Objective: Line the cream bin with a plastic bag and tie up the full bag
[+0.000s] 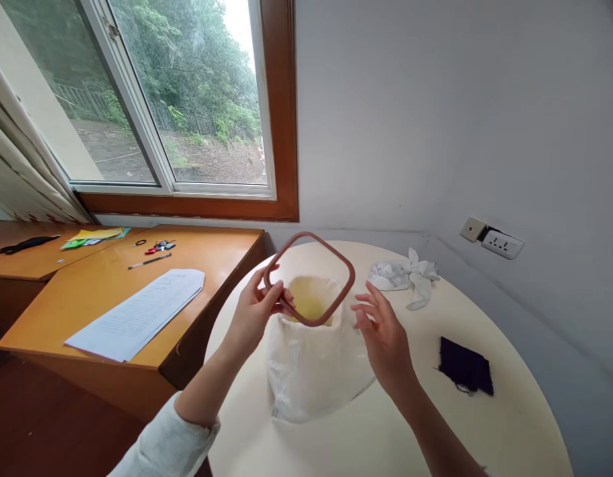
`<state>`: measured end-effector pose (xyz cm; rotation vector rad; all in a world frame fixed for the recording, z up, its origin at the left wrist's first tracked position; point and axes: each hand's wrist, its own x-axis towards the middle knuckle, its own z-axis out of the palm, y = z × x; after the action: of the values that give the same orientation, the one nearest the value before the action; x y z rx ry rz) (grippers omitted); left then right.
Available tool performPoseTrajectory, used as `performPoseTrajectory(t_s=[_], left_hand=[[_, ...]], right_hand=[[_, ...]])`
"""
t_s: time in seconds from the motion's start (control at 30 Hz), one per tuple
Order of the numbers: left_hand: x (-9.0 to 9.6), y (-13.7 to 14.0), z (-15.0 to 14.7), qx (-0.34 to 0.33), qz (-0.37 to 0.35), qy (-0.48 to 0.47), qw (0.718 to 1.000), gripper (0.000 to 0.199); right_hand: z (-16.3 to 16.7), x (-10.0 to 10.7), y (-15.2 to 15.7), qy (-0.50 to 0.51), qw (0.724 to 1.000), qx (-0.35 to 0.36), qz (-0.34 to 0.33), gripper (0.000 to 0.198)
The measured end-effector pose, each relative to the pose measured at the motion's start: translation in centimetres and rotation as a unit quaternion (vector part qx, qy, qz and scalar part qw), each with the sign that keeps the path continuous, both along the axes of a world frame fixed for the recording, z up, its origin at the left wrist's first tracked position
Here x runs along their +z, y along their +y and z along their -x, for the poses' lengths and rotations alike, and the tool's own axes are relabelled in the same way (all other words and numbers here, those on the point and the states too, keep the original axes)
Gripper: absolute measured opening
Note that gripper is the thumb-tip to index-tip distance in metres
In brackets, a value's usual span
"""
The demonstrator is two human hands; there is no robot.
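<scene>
My left hand (258,306) grips the left side of a reddish-brown rim ring (351,278), a rounded square frame held tilted in the air. Below and behind it stands a trash can lined with a whitish translucent plastic bag (311,374). The bag hangs over the can's outside, and a yellowish inside (306,299) shows through the ring. To the right of the ring, my right hand (386,334) holds nothing, its fingers apart and slightly bent. The can's outer walls are hidden under the bag.
The can stands on a round cream table (465,437). On it lie a knotted white plastic bag (410,275) and a dark cloth (466,366). A wooden desk (217,255) at left bears papers (138,318), a pen (150,261) and keys (160,247). Wall sockets (502,244) are at right.
</scene>
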<state>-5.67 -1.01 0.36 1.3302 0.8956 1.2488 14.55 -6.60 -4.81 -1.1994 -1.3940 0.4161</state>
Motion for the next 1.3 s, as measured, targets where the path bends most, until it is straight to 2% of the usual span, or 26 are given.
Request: performPoseTrajectory(t_s=[0.13, 0.27, 0.4, 0.5, 0.6, 0.73, 0.87, 0.97, 1.1, 1.3], left_hand=[[-0.8, -1.5, -1.8, 0.044, -0.033, -0.012, 0.998, 0.034], [-1.0, -2.8, -2.6, 0.031, -0.043, 0.010, 0.999, 0.022], [-0.3, -3.0, -1.4, 0.039, -0.089, 0.068, 0.993, 0.016], [0.2, -2.6, -0.1, 0.046, -0.106, 0.121, 0.986, 0.027], [0.2, -2.0, 0.6, 0.033, -0.096, 0.184, 0.978, 0.044], [-0.2, -1.6, 1.0, 0.051, -0.101, 0.279, 0.954, 0.047], [-0.9, -1.7, 1.4, 0.057, -0.104, 0.301, 0.946, 0.049], [-1.5, -1.8, 1.7, 0.056, -0.117, 0.310, 0.942, 0.047], [-2.4, -1.7, 2.1, 0.044, -0.117, 0.342, 0.931, 0.035], [-3.5, -1.6, 2.4, 0.023, -0.105, 0.344, 0.933, 0.028]], right_hand=[[1.9, 0.4, -0.7, 0.088, 0.992, 0.080, 0.043, 0.052], [2.4, 1.0, -1.0, 0.095, 0.992, 0.061, 0.053, 0.045], [0.6, 1.9, -0.2, 0.023, 0.997, 0.036, 0.066, 0.045], [-0.9, 3.4, 1.1, -0.036, 0.997, 0.035, 0.064, 0.045], [-1.5, 5.4, 3.4, -0.086, 0.993, 0.054, 0.055, 0.038], [-1.4, 6.9, 7.7, -0.169, 0.982, 0.068, 0.042, 0.028], [-0.8, 6.3, 11.3, -0.270, 0.953, 0.106, 0.093, 0.027], [-0.4, 5.2, 12.8, -0.333, 0.928, 0.115, 0.123, 0.029], [0.1, 4.1, 13.7, -0.357, 0.917, 0.123, 0.132, 0.026], [0.1, 3.6, 13.7, -0.380, 0.906, 0.116, 0.144, 0.023]])
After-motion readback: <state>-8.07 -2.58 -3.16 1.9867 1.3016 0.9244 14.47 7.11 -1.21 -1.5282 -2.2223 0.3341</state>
